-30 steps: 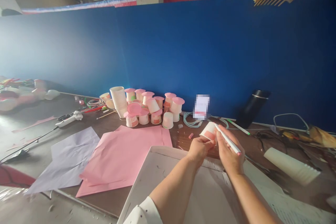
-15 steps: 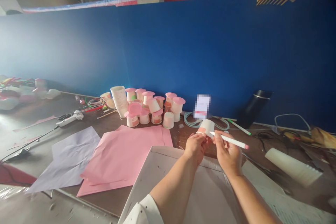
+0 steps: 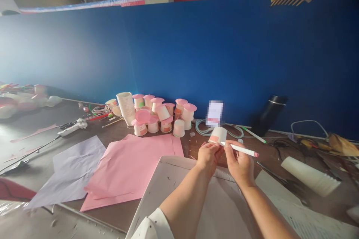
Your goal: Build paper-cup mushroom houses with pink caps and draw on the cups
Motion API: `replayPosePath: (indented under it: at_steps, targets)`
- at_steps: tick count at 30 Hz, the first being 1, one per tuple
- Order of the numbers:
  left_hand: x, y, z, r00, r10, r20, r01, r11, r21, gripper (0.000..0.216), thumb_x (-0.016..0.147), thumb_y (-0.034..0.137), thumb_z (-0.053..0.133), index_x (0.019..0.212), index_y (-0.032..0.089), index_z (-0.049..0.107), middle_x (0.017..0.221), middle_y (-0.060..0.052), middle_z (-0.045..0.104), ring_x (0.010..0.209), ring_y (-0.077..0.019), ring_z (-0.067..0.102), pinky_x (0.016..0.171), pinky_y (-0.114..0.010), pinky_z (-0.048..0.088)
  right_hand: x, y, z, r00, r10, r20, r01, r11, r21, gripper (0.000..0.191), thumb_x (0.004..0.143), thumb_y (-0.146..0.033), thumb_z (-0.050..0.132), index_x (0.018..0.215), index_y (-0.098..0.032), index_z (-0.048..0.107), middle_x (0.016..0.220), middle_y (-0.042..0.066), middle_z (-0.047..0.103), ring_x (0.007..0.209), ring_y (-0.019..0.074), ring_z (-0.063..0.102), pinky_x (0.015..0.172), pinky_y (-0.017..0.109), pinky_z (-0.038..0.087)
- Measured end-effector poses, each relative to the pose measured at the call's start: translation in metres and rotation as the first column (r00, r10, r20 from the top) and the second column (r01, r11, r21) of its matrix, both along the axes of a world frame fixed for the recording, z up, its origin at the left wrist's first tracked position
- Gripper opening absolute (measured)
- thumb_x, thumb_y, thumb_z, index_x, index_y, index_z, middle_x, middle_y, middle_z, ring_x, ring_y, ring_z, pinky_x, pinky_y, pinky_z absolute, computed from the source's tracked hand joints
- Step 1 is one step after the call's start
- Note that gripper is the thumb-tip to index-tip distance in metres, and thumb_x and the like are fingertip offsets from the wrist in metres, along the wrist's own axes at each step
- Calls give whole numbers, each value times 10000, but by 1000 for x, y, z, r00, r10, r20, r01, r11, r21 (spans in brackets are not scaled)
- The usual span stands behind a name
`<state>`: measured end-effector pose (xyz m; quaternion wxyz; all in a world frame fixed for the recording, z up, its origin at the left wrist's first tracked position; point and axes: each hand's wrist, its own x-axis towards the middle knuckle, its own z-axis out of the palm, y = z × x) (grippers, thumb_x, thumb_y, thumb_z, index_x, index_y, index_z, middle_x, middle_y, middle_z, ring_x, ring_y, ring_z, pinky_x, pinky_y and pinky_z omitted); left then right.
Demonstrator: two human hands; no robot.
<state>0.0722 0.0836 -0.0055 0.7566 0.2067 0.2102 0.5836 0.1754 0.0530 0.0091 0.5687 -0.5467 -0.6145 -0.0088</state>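
A white paper cup with an orange-pink patch on its side is upside down in my left hand, whose fingers grip its rim. Between the fingers and thumb of my right hand is a white marker pen with a pink end. The pen's tip points left and meets the cup's lower side, beside the coloured patch; the exact contact is hidden by fingers. Both hands are above a white board lying at the table's front.
Decorated cups with pink paper tops stand behind, beside a tall cup stack. Pink paper sheets and pale paper lie left. A black bottle, a green-tipped pen and more stacked cups are right.
My right hand and the marker have shifted slightly left, bringing the pen closer across the cup's coloured patch. The left hand still grips the cup. The whole view has drifted slightly.
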Motion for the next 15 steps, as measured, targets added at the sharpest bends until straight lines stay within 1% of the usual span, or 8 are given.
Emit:
replayPosePath:
  at_steps: [7,12,15]
  targets:
    - [1,-1,2,1000,3,-23,-3,1000,-13,331,595,294,926,680,102,670,771,-63,652,787,-149,643,928,-316,518,1,1,-2,1000,-8,17,8,1000,5,429,953,-581,531,930,-188,699,839,118,754,698,231,727,621,308,577]
    - [1,0,1,1000,-2,-23,2,1000,-11,371,574,323,940,680,95,667,767,-66,644,815,-156,649,957,-310,505,1,2,-3,999,-17,43,15,999,34,402,964,-554,537,937,-186,696,847,117,752,711,226,724,642,306,574]
    - [1,0,1,1000,-6,-18,6,1000,-7,370,570,321,944,682,98,671,773,-69,652,811,-156,651,949,-313,510,2,2,-3,998,-16,54,13,999,45,405,966,-551,533,930,-183,698,831,114,749,695,222,716,631,302,566]
